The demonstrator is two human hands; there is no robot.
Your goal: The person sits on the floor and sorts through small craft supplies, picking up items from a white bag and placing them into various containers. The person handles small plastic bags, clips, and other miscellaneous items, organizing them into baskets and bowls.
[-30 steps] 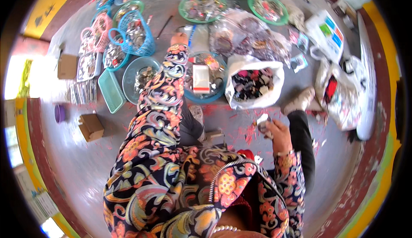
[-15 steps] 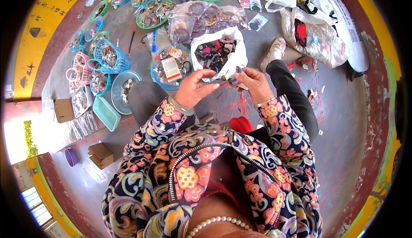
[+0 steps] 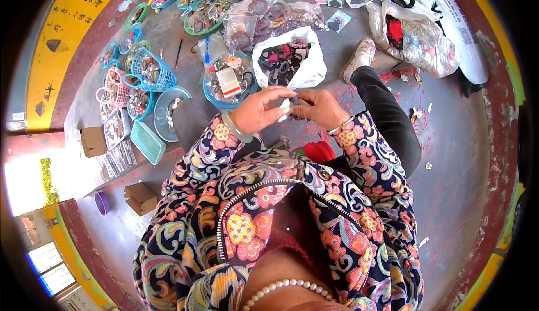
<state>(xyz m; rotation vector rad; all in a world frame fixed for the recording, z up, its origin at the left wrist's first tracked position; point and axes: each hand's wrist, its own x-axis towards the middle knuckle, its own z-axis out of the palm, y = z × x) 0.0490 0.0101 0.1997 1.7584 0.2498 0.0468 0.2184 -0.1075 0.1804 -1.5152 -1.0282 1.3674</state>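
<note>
My left hand (image 3: 259,109) and my right hand (image 3: 319,106) meet in front of my chest, fingertips pinched together on a small pale packet (image 3: 286,106). What the packet holds is too small to tell. Both sleeves are patterned in bright flowers. Just beyond my hands lies an open white plastic bag (image 3: 306,71) full of dark and red small items. To its left stands a round blue basket (image 3: 212,94) with small goods and a white-and-red card in it.
Several round green and blue trays (image 3: 209,14) of trinkets and clear bags lie on the grey floor ahead. A blue mesh basket (image 3: 151,71) and a teal tray (image 3: 147,142) sit left. Cardboard boxes (image 3: 140,197) lie lower left. White sacks (image 3: 426,36) rest upper right, by my shoe (image 3: 359,58).
A second ago my left arm reached out to the baskets while my right hand was low. Both hands have come together on the small packet, and the view has shifted.
</note>
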